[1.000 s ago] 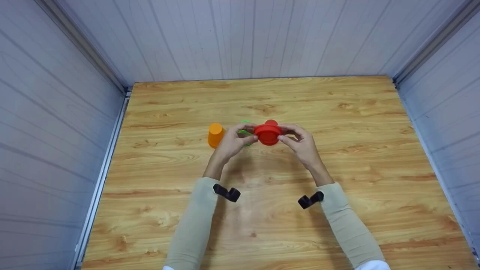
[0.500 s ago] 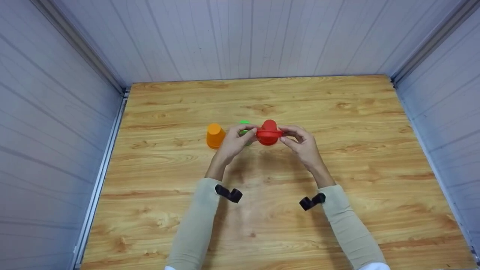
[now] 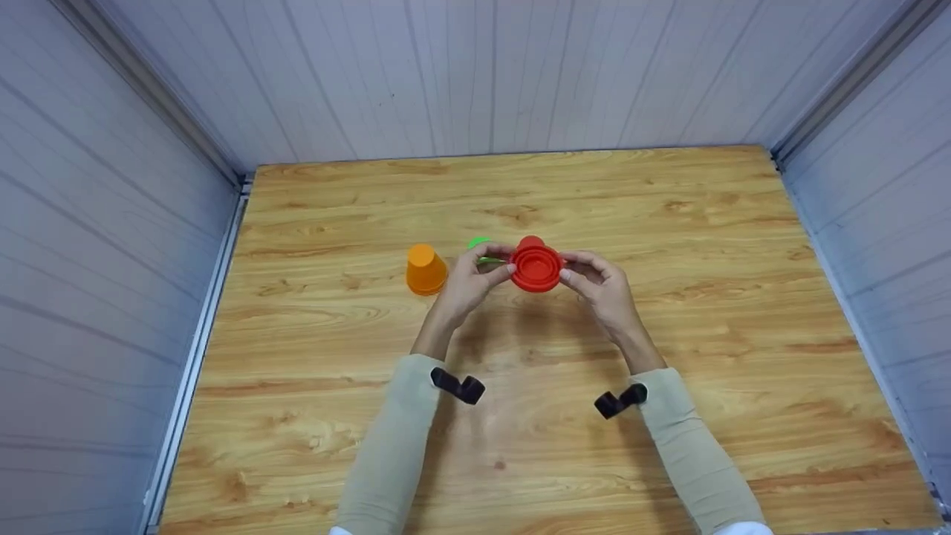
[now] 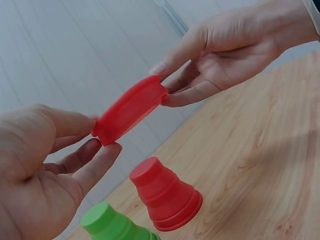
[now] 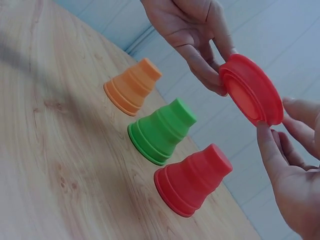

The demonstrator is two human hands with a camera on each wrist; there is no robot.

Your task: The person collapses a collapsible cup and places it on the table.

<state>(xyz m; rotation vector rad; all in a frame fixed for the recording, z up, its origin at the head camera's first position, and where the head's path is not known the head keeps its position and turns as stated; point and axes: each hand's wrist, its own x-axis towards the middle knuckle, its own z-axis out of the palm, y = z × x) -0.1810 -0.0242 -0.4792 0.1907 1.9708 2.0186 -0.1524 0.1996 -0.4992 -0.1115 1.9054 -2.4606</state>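
Left hand (image 3: 465,286) and right hand (image 3: 605,291) pinch opposite sides of a red disc (image 3: 536,269), aloft, nearer the far edge of the table (image 3: 520,446). Light, rubbery, flexible, I'd guess; rim likely the surest hold. Below, 3 stand narrow-end-up: red cup (image 5: 194,180), green cup (image 5: 162,131), orange cup (image 5: 132,87) nearest left edge.

One flat red piece (image 4: 131,110), seen side-on, tilted, held above the table (image 4: 260,165); one end pinched by the left hand (image 4: 42,162), the opposite end by the right hand (image 4: 225,60). One red stepped cup (image 4: 165,195), wide rim down on wood-grain surface. One green stepped cup (image 4: 117,225), narrow end up, beside it, cropped below. Behind, pale panelled wall (image 4: 65,50).
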